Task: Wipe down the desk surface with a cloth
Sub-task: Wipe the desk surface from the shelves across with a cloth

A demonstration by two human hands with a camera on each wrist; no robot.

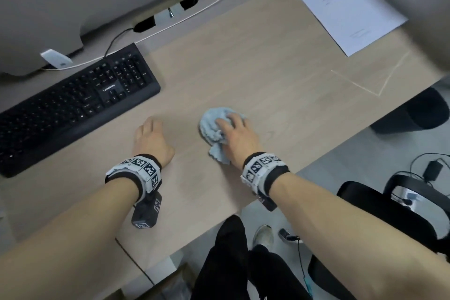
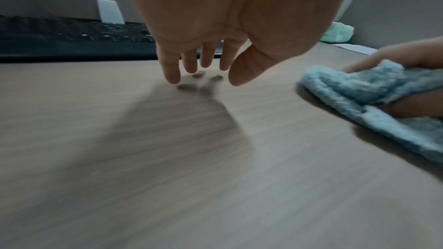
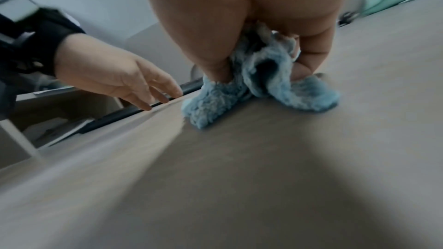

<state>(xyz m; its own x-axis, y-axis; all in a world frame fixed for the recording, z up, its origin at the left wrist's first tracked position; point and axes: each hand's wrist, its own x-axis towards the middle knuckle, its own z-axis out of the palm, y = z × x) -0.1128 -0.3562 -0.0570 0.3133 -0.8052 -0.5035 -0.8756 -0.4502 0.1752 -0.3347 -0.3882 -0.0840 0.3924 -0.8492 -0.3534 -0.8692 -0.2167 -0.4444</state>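
- Head view: pale wood counter [image 1: 255, 61] w/ black keyboard [image 1: 73, 102] along its left side, white paper sheet [image 1: 345, 2] near far right corner. Light-blue cloth [image 1: 214, 124] bunched on counter towards near edge, just right of centre. Right hand [image 1: 237, 136] on top of cloth, fingers curled round it. Left hand [image 1: 152, 140] just left of cloth, apart from it, beside keyboard's near edge.
- Left wrist view: left hand [image 2: 215, 26] fingers spread & relaxed, holding nothing, tips at counter [image 2: 167, 177] surface w/ shadows under; contact can't tell. Cloth [image 2: 374, 101] at right w/ right hand [image 2: 417, 54] over it.
- Right wrist view: right hand [image 3: 239, 26] clamped on cloth [image 3: 275, 86], thumb & fingers pressing it down on counter [image 3: 239, 177]. Left hand [image 3: 115, 75] loose, fingers apart.
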